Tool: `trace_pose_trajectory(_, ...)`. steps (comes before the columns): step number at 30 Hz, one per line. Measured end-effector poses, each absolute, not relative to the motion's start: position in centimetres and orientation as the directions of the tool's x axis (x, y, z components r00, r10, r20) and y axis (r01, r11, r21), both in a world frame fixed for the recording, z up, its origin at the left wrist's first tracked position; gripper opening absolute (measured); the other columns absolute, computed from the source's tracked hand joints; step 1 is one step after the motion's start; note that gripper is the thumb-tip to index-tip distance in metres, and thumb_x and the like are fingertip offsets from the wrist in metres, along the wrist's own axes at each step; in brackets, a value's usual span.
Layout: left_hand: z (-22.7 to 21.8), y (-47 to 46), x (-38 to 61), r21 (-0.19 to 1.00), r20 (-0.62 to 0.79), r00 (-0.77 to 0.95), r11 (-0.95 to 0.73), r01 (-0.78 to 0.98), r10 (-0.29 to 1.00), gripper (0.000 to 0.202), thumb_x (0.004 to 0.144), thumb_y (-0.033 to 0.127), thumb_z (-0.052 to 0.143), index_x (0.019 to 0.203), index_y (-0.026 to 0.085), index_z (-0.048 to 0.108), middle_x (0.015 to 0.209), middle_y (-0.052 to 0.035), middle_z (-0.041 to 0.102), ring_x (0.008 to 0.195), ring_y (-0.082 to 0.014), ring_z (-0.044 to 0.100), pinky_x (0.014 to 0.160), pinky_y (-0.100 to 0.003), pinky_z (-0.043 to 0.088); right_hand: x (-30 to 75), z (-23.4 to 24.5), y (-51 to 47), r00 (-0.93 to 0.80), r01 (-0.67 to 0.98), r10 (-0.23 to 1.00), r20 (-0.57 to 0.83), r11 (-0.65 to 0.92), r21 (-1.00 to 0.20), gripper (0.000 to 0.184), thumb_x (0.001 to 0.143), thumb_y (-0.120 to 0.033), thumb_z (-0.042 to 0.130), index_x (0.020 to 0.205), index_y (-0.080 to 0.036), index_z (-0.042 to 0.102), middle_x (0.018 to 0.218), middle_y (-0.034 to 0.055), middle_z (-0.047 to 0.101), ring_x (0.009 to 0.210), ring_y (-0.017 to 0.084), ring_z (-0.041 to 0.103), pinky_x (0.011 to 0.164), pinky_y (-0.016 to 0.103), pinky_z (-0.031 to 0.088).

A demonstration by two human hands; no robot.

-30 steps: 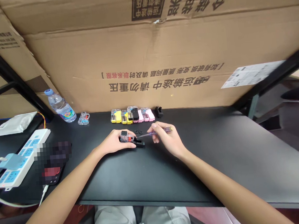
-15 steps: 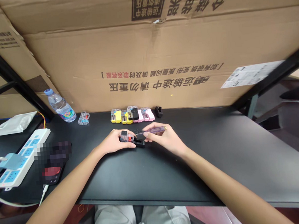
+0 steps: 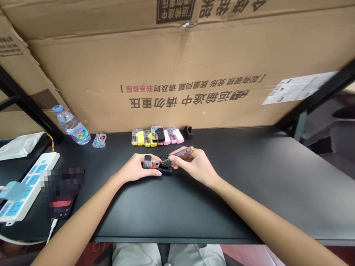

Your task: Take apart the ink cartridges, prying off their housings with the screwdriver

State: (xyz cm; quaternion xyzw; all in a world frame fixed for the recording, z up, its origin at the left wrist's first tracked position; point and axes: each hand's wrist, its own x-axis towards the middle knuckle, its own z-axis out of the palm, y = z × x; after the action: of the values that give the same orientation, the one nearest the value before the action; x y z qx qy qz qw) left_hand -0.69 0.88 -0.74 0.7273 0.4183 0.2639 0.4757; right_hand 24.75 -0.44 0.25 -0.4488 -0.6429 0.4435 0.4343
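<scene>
My left hand (image 3: pixel 132 168) is closed around a small clear-cased device (image 3: pixel 149 163) with a black block on top and a red piece inside. Pinched in the fingers of my right hand (image 3: pixel 198 165) is a screwdriver (image 3: pixel 183 152) with a purplish, see-through handle and a gold-coloured end. Its thin shaft slants down left towards the red piece; whether the tip touches cannot be made out. Beneath the device, a black plastic part (image 3: pixel 167 171) sticks out to the right, partly hidden by my left hand. Just behind lie small black round parts (image 3: pixel 162 155).
Along the cardboard (image 3: pixel 190 66) stand several clear modules with yellow, pink and black parts (image 3: pixel 157 136), a black bracket (image 3: pixel 189 132), another clear module (image 3: pixel 99 140) and a water bottle (image 3: pixel 74 126). Left are a power strip (image 3: pixel 42 170) and a phone (image 3: pixel 67 209) on a cable.
My right hand has shifted slightly left, and the screwdriver now tilts more steeply with its handle end higher. My left hand and the device stay in place.
</scene>
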Motion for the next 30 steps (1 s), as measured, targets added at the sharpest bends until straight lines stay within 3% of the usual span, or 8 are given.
trace_pose_trajectory(23,-0.9,0.8,-0.2,0.891,0.092,0.498,-0.294,0.346,0.862,0.052,0.078,0.045,0.091,0.124,0.023,0.080,0.115,-0.0049,0.082,0.100,-0.0231,0.075,0.095,-0.033,0.057,24.5,-0.1,0.0,-0.004,0.147,0.986,0.169,0.168,-0.975,0.054,0.078,-0.070,0.085,0.073,-0.018,0.071,0.066,0.0073,0.075,0.058,0.020,0.070,0.063,0.033,0.060)
trace_pose_trajectory(30,-0.9,0.8,-0.5,0.858,0.126,0.502,-0.347,0.377,0.856,0.043,0.080,0.045,0.089,0.115,0.021,0.083,0.101,-0.0037,0.083,0.089,-0.0209,0.075,0.087,-0.030,0.056,24.6,0.4,-0.3,-0.043,0.117,0.976,0.211,0.215,-0.970,0.052,0.081,-0.070,0.083,0.082,-0.019,0.070,0.071,0.0064,0.076,0.059,0.020,0.071,0.064,0.034,0.063)
